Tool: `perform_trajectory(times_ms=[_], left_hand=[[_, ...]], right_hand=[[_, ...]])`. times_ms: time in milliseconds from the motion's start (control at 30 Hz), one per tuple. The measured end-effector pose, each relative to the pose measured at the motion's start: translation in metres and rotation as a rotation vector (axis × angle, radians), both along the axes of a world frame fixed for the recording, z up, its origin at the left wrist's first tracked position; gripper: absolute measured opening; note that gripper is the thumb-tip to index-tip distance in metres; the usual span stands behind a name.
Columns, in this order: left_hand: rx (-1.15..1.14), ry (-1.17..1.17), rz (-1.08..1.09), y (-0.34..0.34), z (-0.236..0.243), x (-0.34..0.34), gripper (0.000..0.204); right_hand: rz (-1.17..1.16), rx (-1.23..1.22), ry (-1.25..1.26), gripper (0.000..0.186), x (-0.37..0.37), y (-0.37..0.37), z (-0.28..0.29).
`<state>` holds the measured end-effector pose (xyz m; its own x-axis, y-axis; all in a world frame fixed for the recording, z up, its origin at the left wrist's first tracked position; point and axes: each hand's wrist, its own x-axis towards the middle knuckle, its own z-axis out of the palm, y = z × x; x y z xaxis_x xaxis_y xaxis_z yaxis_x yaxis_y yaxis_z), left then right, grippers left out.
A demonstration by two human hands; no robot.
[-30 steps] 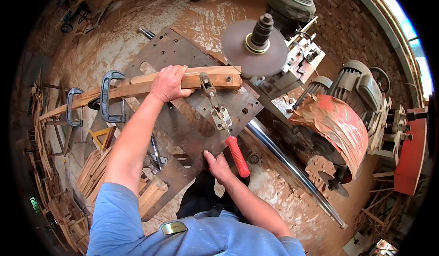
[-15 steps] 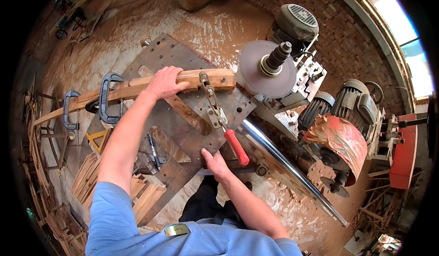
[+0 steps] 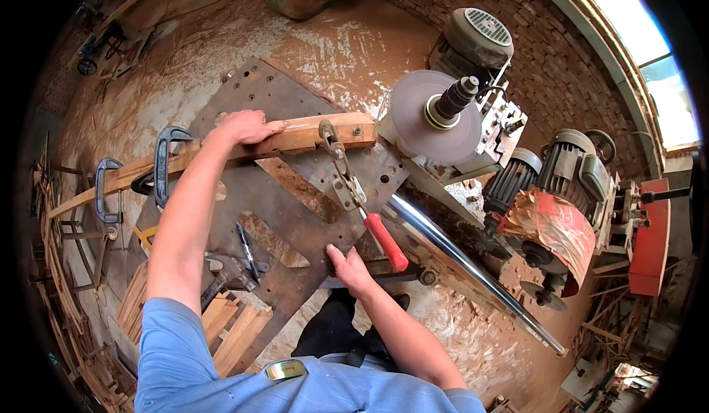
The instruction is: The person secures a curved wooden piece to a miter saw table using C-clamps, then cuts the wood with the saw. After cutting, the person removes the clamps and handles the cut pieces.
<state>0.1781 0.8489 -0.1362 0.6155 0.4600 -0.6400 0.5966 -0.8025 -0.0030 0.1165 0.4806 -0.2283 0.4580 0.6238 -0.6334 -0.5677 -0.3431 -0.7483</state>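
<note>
A long, curved wooden piece (image 3: 306, 134) lies across a drilled steel plate (image 3: 295, 225). My left hand (image 3: 249, 126) is closed over its top, the thumb stretched along the wood toward the right. My right hand (image 3: 349, 271) grips the plate's near edge, thumb on top and fingers hidden underneath. Between my hands and the disc, a toggle clamp (image 3: 343, 169) with a red handle (image 3: 386, 242) bears on the wood near its right end. Two blue-grey G-clamps stand farther left along the piece, one (image 3: 164, 166) near my left forearm and another (image 3: 105, 190) beyond it.
A round grinding disc (image 3: 413, 114) on an upright spindle stands just past the wood's right end. A steel bar (image 3: 473, 273) runs below it, with motors (image 3: 569, 169) and a red drum (image 3: 550, 225) to the right. A pen (image 3: 247, 252) and wood strips (image 3: 240, 335) lie near the left forearm.
My left hand has slid left along the wood. The plate, wood and clamps have shifted slightly left, widening the gap to the disc. My right hand keeps its grip on the plate edge.
</note>
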Motion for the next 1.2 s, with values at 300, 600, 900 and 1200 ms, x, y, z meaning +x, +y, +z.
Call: perform_trajectory(times_ms=[300, 600, 900, 1200], left_hand=[[-0.121, -0.261, -0.089, 0.028, 0.009, -0.031, 0.057], [0.339, -0.616, 0.095, -0.017, 0.087, -0.143, 0.053], [0.628, -0.824, 0.3, -0.124, 0.138, -0.285, 0.055], [0.607, -0.713, 0.695, -0.253, 0.154, -0.371, 0.061]], right_hand=[[0.013, 0.017, -0.058, 0.054, 0.0, -0.003, 0.007], [-0.108, 0.099, 0.339, 0.061, -0.002, -0.004, 0.003], [-0.115, -0.079, 0.299, 0.055, -0.01, -0.002, -0.012], [-0.036, 0.044, 0.316, 0.053, -0.014, -0.032, 0.008]])
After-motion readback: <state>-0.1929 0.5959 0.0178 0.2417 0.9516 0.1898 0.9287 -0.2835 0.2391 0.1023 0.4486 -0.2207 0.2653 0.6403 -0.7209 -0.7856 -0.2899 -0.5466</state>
